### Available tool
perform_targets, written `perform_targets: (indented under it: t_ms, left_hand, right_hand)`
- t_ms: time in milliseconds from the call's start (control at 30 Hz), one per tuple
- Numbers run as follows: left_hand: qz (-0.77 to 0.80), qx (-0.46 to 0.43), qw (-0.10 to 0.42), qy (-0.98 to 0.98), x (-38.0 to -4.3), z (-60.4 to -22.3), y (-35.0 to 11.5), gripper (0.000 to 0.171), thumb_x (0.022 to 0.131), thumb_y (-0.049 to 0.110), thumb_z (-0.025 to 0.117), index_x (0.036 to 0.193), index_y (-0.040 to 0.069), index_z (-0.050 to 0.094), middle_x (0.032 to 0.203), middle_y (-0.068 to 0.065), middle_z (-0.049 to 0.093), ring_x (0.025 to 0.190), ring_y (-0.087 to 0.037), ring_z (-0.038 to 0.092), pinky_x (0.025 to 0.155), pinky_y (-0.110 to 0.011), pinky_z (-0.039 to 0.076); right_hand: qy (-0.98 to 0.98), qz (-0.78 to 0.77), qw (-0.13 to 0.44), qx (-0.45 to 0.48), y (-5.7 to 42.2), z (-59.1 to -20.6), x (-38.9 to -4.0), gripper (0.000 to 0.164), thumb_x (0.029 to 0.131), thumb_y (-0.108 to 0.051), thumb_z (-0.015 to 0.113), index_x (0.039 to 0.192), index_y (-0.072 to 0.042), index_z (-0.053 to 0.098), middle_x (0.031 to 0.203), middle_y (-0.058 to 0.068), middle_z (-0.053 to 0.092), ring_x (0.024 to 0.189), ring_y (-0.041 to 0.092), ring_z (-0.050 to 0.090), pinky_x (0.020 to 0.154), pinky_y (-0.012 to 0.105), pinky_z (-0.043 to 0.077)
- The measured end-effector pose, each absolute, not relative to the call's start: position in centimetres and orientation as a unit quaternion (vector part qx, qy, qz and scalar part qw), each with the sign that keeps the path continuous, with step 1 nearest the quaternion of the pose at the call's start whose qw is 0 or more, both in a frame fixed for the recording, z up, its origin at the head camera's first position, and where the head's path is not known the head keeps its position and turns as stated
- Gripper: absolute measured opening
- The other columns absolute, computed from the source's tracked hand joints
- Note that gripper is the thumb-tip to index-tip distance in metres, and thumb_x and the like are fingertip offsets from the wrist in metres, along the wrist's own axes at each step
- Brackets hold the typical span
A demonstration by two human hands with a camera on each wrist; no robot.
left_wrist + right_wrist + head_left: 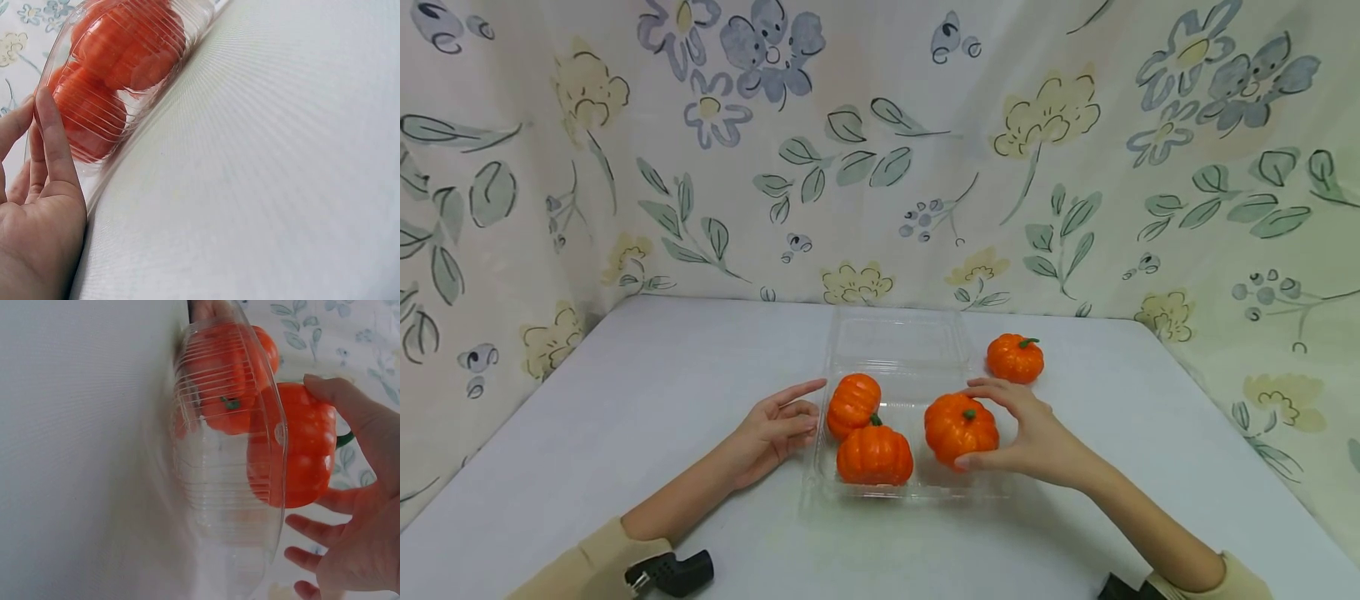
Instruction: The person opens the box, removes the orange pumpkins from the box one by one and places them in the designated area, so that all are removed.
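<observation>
A clear plastic clamshell box [917, 492] lies with its lid [898, 340] folded back. In its left half sit two small orange toy pumpkins, one [853, 405] behind the other [875, 457]. My right hand [1037, 429] grips a third pumpkin [961, 427] between thumb and fingers over the box's right half. The right wrist view shows this pumpkin [300, 447] partly above the rim, its green stem toward the palm. At the box's left wall is my left hand [775, 437], its fingers loosely extended, fingertips [47, 103] right at the rim.
Another orange pumpkin [1015, 358] stands on the white table [685, 367], behind my right hand and right of the lid. A flower-printed curtain [865, 225] borders the table at the back and sides.
</observation>
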State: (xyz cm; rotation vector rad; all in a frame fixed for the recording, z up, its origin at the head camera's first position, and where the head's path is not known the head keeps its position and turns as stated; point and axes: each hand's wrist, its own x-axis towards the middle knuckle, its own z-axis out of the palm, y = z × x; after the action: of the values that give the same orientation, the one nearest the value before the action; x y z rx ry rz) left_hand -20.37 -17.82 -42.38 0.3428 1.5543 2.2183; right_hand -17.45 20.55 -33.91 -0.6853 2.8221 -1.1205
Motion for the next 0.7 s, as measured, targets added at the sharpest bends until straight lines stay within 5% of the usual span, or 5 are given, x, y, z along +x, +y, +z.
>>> perform_targets:
  t_ms: [700]
  left_hand:
    - [0.8, 0.125, 0.206, 0.549, -20.32, -42.37, -17.85, 0.062, 0.105, -0.001, 0.057, 0.162, 0.003, 0.033, 0.106, 0.001, 0.066, 0.086, -0.008, 0.067, 0.087, -0.02, 0.06]
  right_hand:
    - [0.87, -0.422, 0.038, -0.252, 20.93, -33.52, -18.0, 0.075, 0.082, -0.019, 0.091, 0.144, 0.002, 0.055, 0.141, 0.017, 0.063, 0.126, 0.036, 0.061, 0.104, 0.055, 0.055]
